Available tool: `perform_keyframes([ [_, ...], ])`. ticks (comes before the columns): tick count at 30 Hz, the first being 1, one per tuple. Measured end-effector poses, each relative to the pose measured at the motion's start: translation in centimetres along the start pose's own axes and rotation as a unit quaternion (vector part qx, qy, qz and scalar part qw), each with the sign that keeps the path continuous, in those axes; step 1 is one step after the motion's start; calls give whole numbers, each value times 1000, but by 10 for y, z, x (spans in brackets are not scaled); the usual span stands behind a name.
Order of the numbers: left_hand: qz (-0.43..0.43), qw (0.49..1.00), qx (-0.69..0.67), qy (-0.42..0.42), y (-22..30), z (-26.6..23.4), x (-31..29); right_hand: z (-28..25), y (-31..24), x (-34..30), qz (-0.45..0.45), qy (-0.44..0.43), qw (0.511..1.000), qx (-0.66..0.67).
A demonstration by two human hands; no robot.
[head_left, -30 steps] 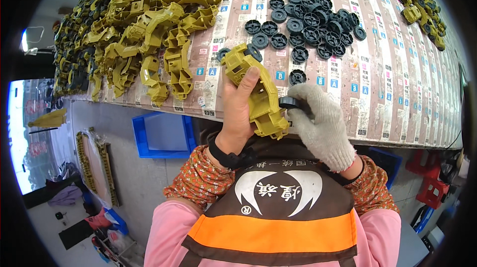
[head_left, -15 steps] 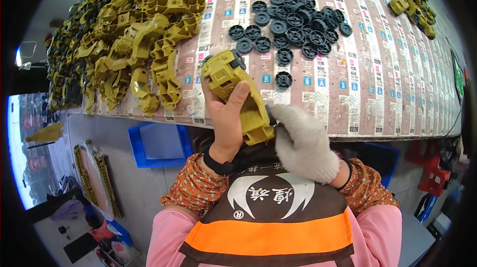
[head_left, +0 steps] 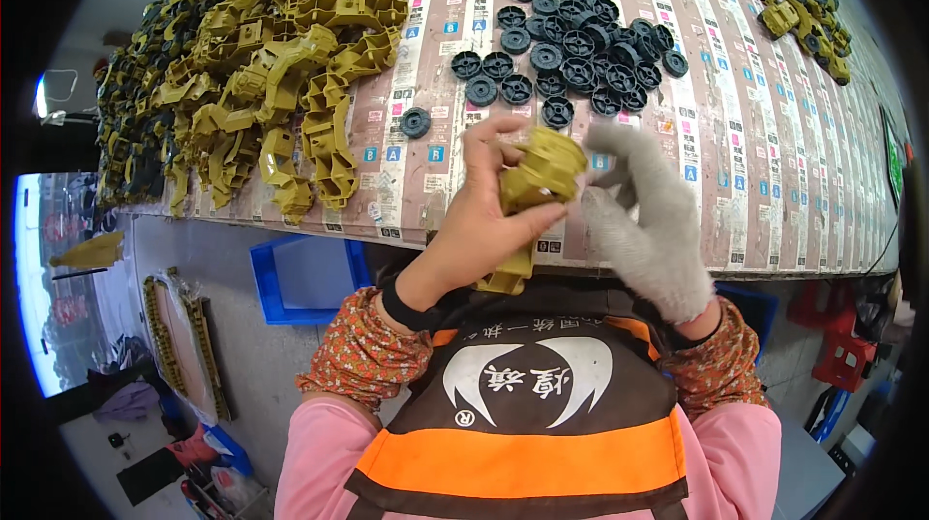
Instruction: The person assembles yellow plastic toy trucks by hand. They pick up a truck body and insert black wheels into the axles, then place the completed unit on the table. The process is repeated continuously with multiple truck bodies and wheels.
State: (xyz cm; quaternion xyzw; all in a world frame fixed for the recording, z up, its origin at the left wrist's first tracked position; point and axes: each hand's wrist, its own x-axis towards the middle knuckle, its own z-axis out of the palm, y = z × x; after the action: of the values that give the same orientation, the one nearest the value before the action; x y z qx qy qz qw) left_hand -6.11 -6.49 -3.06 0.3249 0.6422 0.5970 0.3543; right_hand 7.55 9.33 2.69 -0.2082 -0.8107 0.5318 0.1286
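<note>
My left hand point(head_left: 484, 220) is closed around a yellow plastic toy truck body point(head_left: 542, 167), thumb across its near side and fingers behind it. The body stands tilted, its lower end point(head_left: 508, 273) over the table's front edge. Just right of it is my right hand point(head_left: 648, 220) in a light grey knitted glove, thumb and forefinger apart with table print showing between them. Its fingertips are slightly blurred, and I see nothing between them. Beyond both hands lies a heap of dark toy wheels point(head_left: 581, 41). A single wheel point(head_left: 415, 122) rests left of my left hand.
Yellow truck bodies point(head_left: 271, 65) are piled high at the left of the table point(head_left: 774, 181). Another pile point(head_left: 789, 7) with dark wheels sits at the far right. Below the front edge are a blue bin point(head_left: 310, 278) and a red stool point(head_left: 837, 336).
The truck body has turned in my left hand and moved right. My right hand has come off its lower end and risen to the right. The single wheel at the left has come into sight.
</note>
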Motion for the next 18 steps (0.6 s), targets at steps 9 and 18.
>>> perform_keyframes([
  [9, -143, 914, -363, -107, 14, -43, -5, -25, 32, 2, 175, -53, 954, 237],
  [18, -94, 890, -433, 109, -15, -26, -26, 7, 12, -20, 150, -135, 963, 180],
])
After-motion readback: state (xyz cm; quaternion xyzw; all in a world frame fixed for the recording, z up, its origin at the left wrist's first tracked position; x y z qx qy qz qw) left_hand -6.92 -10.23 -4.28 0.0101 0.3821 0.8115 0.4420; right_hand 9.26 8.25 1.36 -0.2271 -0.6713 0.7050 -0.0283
